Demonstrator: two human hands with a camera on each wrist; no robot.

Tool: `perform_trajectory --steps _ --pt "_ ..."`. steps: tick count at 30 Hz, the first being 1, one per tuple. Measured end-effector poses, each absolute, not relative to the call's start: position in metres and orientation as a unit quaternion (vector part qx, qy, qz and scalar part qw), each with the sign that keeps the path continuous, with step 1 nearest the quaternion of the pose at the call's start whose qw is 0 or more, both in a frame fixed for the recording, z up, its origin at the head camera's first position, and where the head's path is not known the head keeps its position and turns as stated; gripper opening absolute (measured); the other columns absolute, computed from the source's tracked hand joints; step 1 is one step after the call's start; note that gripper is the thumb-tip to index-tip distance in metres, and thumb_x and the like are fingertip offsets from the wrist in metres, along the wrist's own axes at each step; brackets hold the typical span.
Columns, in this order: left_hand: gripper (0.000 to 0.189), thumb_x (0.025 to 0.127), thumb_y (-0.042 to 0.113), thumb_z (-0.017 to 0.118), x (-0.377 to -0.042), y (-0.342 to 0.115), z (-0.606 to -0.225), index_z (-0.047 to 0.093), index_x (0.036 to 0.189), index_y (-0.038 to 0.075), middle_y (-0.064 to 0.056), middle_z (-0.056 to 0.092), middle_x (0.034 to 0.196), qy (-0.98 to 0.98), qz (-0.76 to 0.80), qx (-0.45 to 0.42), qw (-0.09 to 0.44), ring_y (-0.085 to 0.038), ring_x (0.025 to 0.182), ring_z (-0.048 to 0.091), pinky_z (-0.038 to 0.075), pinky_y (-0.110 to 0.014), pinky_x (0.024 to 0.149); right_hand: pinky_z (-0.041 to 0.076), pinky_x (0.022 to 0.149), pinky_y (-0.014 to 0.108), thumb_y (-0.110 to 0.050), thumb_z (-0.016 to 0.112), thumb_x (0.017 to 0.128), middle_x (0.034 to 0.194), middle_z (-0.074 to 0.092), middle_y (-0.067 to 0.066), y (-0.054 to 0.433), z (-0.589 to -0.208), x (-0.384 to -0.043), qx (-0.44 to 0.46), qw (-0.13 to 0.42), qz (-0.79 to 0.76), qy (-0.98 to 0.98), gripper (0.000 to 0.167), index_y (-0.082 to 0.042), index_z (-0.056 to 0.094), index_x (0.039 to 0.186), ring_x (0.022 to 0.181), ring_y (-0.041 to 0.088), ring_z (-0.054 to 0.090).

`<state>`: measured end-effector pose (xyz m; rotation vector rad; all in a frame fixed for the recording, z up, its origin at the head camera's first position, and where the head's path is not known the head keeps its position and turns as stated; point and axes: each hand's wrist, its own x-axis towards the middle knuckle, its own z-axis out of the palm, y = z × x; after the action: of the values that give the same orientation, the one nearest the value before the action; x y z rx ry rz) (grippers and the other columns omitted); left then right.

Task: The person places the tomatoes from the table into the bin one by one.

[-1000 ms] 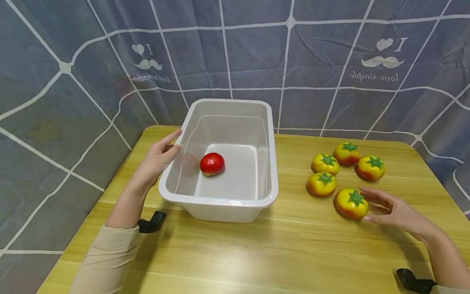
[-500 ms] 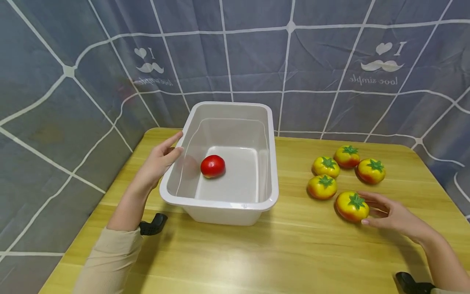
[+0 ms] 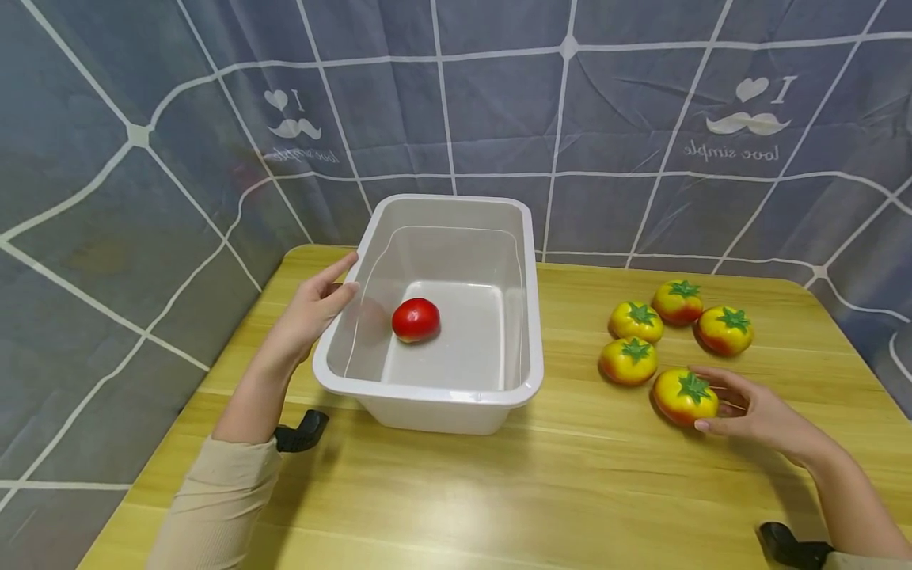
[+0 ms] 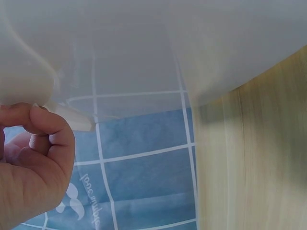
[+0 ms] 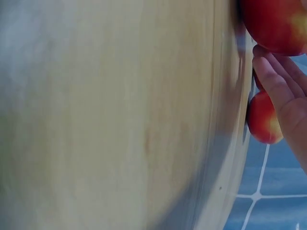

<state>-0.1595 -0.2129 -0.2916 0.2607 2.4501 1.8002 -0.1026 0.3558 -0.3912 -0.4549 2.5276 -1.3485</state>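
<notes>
A pale grey plastic basin (image 3: pixel 427 408) stands on the wooden table at centre-left. My left hand (image 3: pixel 313 305) pinches its left rim between thumb and fingers; the left wrist view shows the fingers (image 4: pixel 53 122) bent at the rim. Inside the basin lies a red, tomato-like fruit (image 3: pixel 416 320) on the left of its floor. On the right, my right hand (image 3: pixel 755 412) holds the right side of a yellow and red toy tomato (image 3: pixel 680 400) with a green star-shaped leaf, which sits on the table. Its thumb is at the near side, the other fingers at the far side.
Several similar toy tomatoes (image 3: pixel 636 321) cluster just beyond the one at my right hand. Behind the wooden table (image 3: pixel 456 499) hangs a blue-grey curtain (image 3: pixel 499 119) with white grid lines, close to the table's back and left edges.
My right hand has moved slightly left, bringing thumb and fingers closer around the nearest toy tomato. The left hand stays on the basin's rim.
</notes>
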Motion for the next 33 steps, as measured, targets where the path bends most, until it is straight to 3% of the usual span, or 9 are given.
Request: perform_trajectory --steps 8,15,26,33 --pt "0.056 0.098 0.018 0.046 -0.16 -0.213 -0.292 0.023 0.148 0.008 -0.035 0.047 0.116 0.801 0.591 0.084 0.045 -0.019 0.092 0.06 0.052 -0.023 0.072 0.04 0.082 0.007 -0.004 0.069 0.082 0.121 0.044 -0.03 0.353 -0.393 -0.103 -0.152 0.121 -0.469 0.862 0.066 0.009 0.034 0.136 0.105 -0.014 0.046" --pt "0.055 0.098 0.018 0.046 -0.16 -0.213 -0.293 0.023 0.148 0.008 -0.035 0.048 0.116 0.802 0.59 0.084 0.044 -0.015 0.09 0.06 0.052 -0.023 0.072 0.038 0.082 0.006 -0.001 0.067 0.082 0.122 0.044 -0.029 0.352 -0.386 -0.108 -0.161 0.114 -0.475 0.858 0.063 0.003 0.036 0.137 0.106 -0.013 0.046" --pt "0.056 0.099 0.019 0.046 -0.159 -0.214 -0.293 0.023 0.148 0.009 -0.035 0.048 0.118 0.799 0.593 0.084 0.048 -0.018 0.093 0.06 0.052 -0.023 0.073 0.04 0.081 0.008 0.001 0.064 0.084 0.129 0.037 -0.025 0.349 -0.368 -0.123 -0.171 0.125 -0.468 0.858 0.065 -0.007 0.036 0.141 0.107 -0.015 0.042" --pt "0.055 0.098 0.018 0.045 -0.16 -0.213 -0.293 0.024 0.148 0.008 -0.036 0.048 0.116 0.797 0.596 0.082 0.046 -0.018 0.091 0.061 0.053 -0.024 0.072 0.041 0.082 0.009 -0.001 0.064 0.085 0.128 0.039 -0.022 0.34 -0.346 -0.135 -0.181 0.132 -0.458 0.86 0.067 -0.007 0.032 0.143 0.109 -0.014 0.042"
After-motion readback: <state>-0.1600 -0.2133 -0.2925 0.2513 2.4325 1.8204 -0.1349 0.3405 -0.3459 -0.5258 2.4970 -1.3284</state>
